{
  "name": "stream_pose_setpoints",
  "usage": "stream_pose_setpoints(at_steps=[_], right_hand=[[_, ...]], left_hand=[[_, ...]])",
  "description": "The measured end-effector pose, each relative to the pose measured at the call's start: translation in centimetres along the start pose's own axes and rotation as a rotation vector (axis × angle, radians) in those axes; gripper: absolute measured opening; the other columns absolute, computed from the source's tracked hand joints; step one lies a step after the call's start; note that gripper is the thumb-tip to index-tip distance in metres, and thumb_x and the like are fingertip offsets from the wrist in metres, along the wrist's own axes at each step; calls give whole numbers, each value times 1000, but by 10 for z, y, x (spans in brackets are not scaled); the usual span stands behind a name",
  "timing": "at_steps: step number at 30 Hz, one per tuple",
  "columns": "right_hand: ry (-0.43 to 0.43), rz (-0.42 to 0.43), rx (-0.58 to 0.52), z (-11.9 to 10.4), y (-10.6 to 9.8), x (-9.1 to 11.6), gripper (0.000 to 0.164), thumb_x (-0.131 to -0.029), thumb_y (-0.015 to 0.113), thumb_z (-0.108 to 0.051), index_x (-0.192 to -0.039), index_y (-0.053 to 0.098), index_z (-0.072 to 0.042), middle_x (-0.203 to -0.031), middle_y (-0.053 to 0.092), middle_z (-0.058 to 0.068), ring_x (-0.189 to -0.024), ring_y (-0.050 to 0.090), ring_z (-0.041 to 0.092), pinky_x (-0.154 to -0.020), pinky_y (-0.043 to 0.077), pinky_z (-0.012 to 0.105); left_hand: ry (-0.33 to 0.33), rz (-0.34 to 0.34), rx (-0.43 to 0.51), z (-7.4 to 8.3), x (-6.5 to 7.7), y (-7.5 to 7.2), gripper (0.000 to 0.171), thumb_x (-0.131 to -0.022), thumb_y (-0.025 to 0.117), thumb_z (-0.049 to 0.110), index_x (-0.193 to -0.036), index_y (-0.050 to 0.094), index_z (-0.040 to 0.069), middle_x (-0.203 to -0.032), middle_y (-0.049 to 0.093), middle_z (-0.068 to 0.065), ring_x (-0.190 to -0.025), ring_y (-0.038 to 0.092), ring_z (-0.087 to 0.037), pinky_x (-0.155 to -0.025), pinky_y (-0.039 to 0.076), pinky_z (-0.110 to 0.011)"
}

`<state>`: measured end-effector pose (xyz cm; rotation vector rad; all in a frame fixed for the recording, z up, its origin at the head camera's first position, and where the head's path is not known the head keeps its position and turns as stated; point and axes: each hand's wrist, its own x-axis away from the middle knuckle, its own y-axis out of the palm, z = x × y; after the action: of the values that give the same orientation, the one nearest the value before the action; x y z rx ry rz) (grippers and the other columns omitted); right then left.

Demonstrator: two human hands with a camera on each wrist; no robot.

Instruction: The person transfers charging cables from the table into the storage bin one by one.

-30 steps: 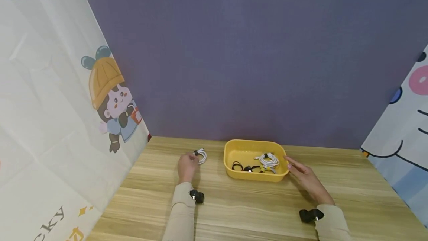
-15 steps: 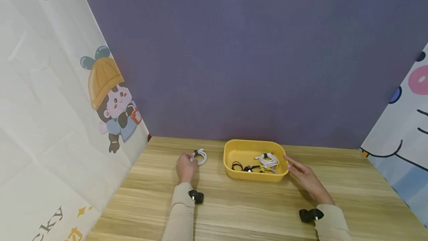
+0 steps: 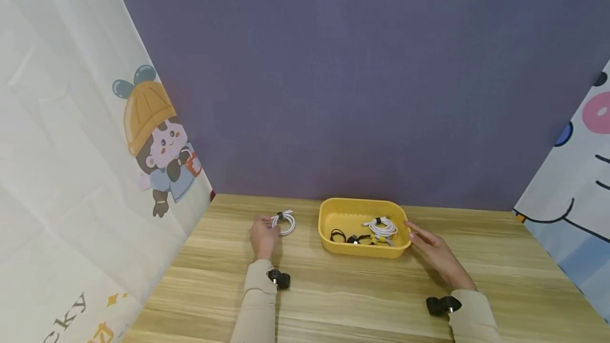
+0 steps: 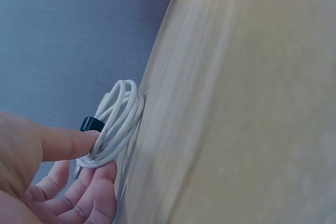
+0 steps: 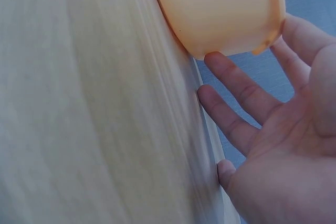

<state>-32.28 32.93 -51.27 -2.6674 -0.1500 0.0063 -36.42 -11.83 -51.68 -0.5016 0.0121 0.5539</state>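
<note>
At the left of the table, my left hand [image 3: 263, 237] pinches the near-left side of a coiled white cable [image 3: 288, 232] bound with a black strap. In the left wrist view the thumb lies against the coil [image 4: 122, 121], with the other fingers curled beneath it. To the right stands a yellow plastic bin [image 3: 343, 249] holding another white cable coil [image 3: 384, 228], a thin black cord [image 3: 338, 234] and small black and yellow pieces. With its fingers extended, my right hand [image 3: 437, 255] touches the bin's right side; the right wrist view shows fingertips against the bin wall [image 5: 223, 14].
The wood-grain table [image 3: 343, 300] runs back to a dark purple-blue panel [image 3: 343, 94]. Printed white sheets [image 3: 71, 136] hang on the left and right. Black cameras [image 3: 279, 279] sit on both wrists.
My left hand has shifted slightly left, and more of the white cable coil shows beside the fingers. The right hand and the bin have stayed in place.
</note>
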Motion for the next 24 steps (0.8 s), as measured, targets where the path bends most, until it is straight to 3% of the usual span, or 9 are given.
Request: stream_pose_setpoints(at_steps=[7,15,19,24], right_hand=[[10,-4,-32,0,0,0,61,-107,48,-45,-160,37,-15,-168,27,17,-154,23,46,-120,26,64],[7,-1,-2,1,0,-1,61,-107,47,-47,-160,37,-17,-167,28,16,-153,26,44,-119,31,60],[6,-10,9,1,-1,-1,61,-107,46,-48,-160,36,-19,-168,28,16,-152,27,44,-117,34,57],[12,-21,-9,1,-1,0,63,-107,46,-50,-161,34,-20,-168,26,17,-152,25,46,-118,32,63]], left_hand=[[-32,-5,42,1,-1,1,35,-76,78,2,-109,66,1,-97,77,-17,-85,72,-31,-76,56,-41],[-53,6,102,3,-1,1,38,-75,82,0,-110,69,-2,-94,78,-18,-82,74,-29,-69,55,-32],[-57,11,107,4,-1,1,44,-76,83,0,-117,67,-3,-93,78,-18,-83,74,-30,-74,56,-35],[-66,3,101,4,-1,1,48,-77,84,2,-122,67,-3,-94,78,-18,-85,74,-32,-79,56,-40]])
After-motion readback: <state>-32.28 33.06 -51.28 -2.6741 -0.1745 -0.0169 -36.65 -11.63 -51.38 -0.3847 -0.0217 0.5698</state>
